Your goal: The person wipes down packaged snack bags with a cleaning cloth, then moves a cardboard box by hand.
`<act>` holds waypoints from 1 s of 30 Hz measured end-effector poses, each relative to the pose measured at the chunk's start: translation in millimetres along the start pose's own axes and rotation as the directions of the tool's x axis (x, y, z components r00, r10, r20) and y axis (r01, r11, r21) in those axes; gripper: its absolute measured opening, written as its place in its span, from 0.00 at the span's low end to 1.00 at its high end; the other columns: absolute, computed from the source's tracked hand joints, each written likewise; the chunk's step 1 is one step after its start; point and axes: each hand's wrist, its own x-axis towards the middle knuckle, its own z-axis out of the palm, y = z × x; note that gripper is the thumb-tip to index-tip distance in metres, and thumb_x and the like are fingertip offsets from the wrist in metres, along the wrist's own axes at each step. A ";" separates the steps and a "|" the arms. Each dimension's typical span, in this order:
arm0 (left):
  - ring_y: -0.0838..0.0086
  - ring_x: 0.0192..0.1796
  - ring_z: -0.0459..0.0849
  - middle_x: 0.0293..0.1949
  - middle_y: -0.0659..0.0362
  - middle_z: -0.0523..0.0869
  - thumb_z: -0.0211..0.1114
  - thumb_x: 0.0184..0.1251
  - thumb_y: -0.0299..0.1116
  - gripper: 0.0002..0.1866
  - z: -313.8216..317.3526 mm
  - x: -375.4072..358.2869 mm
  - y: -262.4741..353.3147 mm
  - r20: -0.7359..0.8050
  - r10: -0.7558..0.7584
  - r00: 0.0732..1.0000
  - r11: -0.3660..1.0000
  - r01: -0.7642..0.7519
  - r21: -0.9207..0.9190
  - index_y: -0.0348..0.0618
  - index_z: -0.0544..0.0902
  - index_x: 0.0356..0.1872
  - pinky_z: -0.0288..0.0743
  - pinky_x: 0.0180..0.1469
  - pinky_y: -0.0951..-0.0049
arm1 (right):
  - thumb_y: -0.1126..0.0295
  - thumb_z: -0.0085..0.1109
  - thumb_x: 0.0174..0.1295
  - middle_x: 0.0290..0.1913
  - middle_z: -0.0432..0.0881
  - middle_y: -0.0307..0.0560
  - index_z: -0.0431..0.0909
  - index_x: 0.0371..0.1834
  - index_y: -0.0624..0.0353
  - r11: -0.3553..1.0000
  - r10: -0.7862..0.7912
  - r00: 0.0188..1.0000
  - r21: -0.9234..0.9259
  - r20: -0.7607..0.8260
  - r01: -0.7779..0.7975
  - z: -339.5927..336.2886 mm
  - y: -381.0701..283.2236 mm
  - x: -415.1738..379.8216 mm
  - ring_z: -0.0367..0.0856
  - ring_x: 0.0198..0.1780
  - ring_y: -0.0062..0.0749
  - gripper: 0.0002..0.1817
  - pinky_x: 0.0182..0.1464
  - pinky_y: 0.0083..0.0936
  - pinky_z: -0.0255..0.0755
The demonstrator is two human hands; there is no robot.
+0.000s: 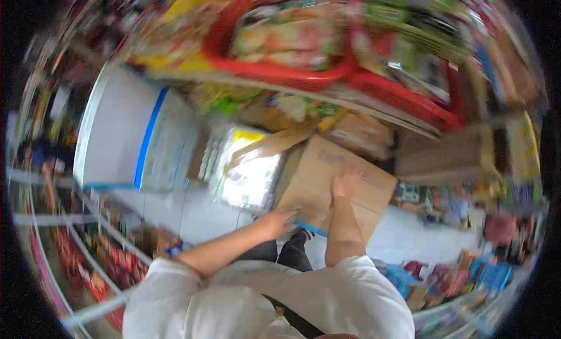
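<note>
A brown cardboard box with faint dark print stands on the floor in front of my legs. My right hand lies on its top with the fingers stretched out, pressing against the cardboard. At the near left corner of the box, my left hand is closed. A small dark shape shows at its fingertips, too blurred to name. Left of the box sits a shiny plastic-wrapped pack with a yellow patch, and a loose cardboard flap sticks out over it.
Red baskets of packaged goods stand on a shelf just above the box. A white container with blue edging is at the left. Wire racks hold red packets at lower left. More goods lie at lower right.
</note>
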 end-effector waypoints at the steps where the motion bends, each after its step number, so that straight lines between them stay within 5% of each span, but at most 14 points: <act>1: 0.51 0.53 0.73 0.51 0.42 0.73 0.59 0.48 0.26 0.27 7.9 -10.1 -3.2 -0.039 0.020 0.999 0.998 -0.018 0.056 0.43 0.72 0.55 0.67 0.57 0.62 | 0.56 0.49 0.56 0.69 0.51 0.57 0.63 0.62 0.57 0.994 -0.054 0.998 0.093 0.036 0.050 6.6 12.4 1.6 0.44 0.70 0.55 0.31 0.69 0.45 0.37; 4: 0.51 0.53 0.73 0.50 0.43 0.74 0.58 0.47 0.24 0.26 8.0 -27.7 14.5 -0.031 -0.100 0.995 0.993 0.102 0.068 0.43 0.72 0.54 0.67 0.56 0.66 | 0.52 0.51 0.53 0.67 0.55 0.59 0.63 0.61 0.60 0.952 -0.174 0.969 0.280 0.174 0.121 -28.1 29.7 2.8 0.52 0.68 0.53 0.34 0.68 0.39 0.47; 6: 0.55 0.53 0.74 0.49 0.45 0.75 0.58 0.47 0.23 0.26 9.9 -32.0 16.2 -0.042 -0.106 0.994 0.994 0.107 0.032 0.41 0.72 0.53 0.67 0.55 0.68 | 0.50 0.51 0.54 0.62 0.64 0.61 0.62 0.62 0.61 0.941 -0.195 0.848 0.338 0.492 0.021 -70.5 38.3 3.6 0.61 0.63 0.54 0.35 0.64 0.38 0.55; 8: 0.59 0.50 0.75 0.47 0.47 0.76 0.58 0.48 0.23 0.25 14.1 -30.9 21.4 -0.035 -0.161 0.986 0.980 0.156 -0.121 0.43 0.72 0.53 0.68 0.53 0.69 | 0.51 0.51 0.56 0.58 0.70 0.59 0.62 0.63 0.61 0.935 -0.242 0.773 0.354 0.587 0.024 -74.5 44.2 -11.4 0.68 0.59 0.51 0.35 0.61 0.37 0.60; 10: 0.63 0.46 0.76 0.42 0.49 0.77 0.59 0.49 0.25 0.25 14.6 -27.8 30.1 0.009 -0.254 0.967 0.896 0.239 -0.374 0.47 0.72 0.54 0.70 0.50 0.69 | 0.50 0.48 0.59 0.66 0.59 0.56 0.59 0.64 0.58 0.752 -0.400 0.745 0.656 0.534 -0.067 -79.6 38.1 -54.7 0.58 0.66 0.47 0.34 0.65 0.35 0.55; 12: 0.70 0.47 0.75 0.44 0.54 0.77 0.58 0.50 0.23 0.25 8.1 -24.8 63.2 0.014 -0.213 0.977 0.908 0.204 -0.367 0.43 0.71 0.54 0.69 0.51 0.74 | 0.51 0.54 0.57 0.66 0.60 0.54 0.57 0.66 0.57 0.585 -0.547 0.691 0.806 0.473 -0.089 -157.5 20.6 -109.5 0.58 0.66 0.41 0.36 0.64 0.33 0.56; 14: 0.70 0.51 0.74 0.47 0.54 0.77 0.58 0.49 0.20 0.25 10.9 -19.0 75.6 -0.001 -0.081 0.997 0.899 0.073 -0.431 0.38 0.70 0.53 0.67 0.54 0.74 | 0.59 0.60 0.56 0.65 0.61 0.53 0.58 0.65 0.59 0.253 -0.559 0.591 0.799 0.581 -0.546 -179.0 18.5 -150.6 0.60 0.64 0.34 0.35 0.58 0.26 0.63; 17: 0.70 0.47 0.76 0.46 0.54 0.77 0.55 0.52 0.18 0.23 11.7 -14.2 105.3 0.112 -0.067 0.992 0.763 0.123 -0.635 0.38 0.69 0.53 0.70 0.51 0.73 | 0.64 0.60 0.56 0.57 0.68 0.48 0.63 0.62 0.57 -0.004 -0.560 0.662 0.797 0.499 -0.604 -202.5 25.8 -190.8 0.64 0.60 0.30 0.30 0.57 0.23 0.63; 20: 0.69 0.45 0.77 0.45 0.53 0.76 0.53 0.55 0.18 0.22 13.3 -7.3 132.0 0.218 -0.045 0.975 0.679 0.190 -0.709 0.38 0.68 0.53 0.75 0.43 0.72 | 0.68 0.59 0.57 0.50 0.73 0.44 0.69 0.55 0.56 0.160 -0.478 0.769 0.902 0.426 -0.401 -204.5 52.9 -195.0 0.69 0.54 0.27 0.22 0.55 0.23 0.65; 23: 0.67 0.45 0.78 0.47 0.51 0.76 0.53 0.58 0.21 0.18 2.4 -8.9 160.6 0.348 -0.053 0.936 0.707 0.281 -0.649 0.38 0.67 0.52 0.80 0.38 0.68 | 0.70 0.58 0.57 0.48 0.74 0.41 0.71 0.48 0.57 0.045 -0.331 0.879 0.936 0.343 -0.349 -220.2 84.4 -195.3 0.71 0.49 0.24 0.15 0.52 0.24 0.66; 25: 0.65 0.44 0.79 0.47 0.49 0.77 0.52 0.59 0.22 0.18 -8.0 -7.5 167.9 0.409 0.050 0.911 0.699 0.260 -0.666 0.37 0.67 0.52 0.80 0.39 0.66 | 0.72 0.56 0.58 0.49 0.74 0.42 0.69 0.48 0.58 0.086 -0.256 0.900 0.935 0.353 -0.343 -249.8 87.9 -202.3 0.73 0.48 0.26 0.15 0.54 0.25 0.66; 30: 0.56 0.44 0.80 0.45 0.44 0.77 0.47 0.58 0.20 0.14 -54.0 -17.7 196.0 0.436 0.186 0.880 0.546 0.276 -0.791 0.39 0.67 0.47 0.80 0.42 0.61 | 0.73 0.53 0.60 0.47 0.74 0.42 0.65 0.49 0.55 -0.365 -0.065 0.980 0.910 0.187 -0.198 -309.0 27.8 -246.8 0.77 0.46 0.27 0.15 0.44 0.27 0.75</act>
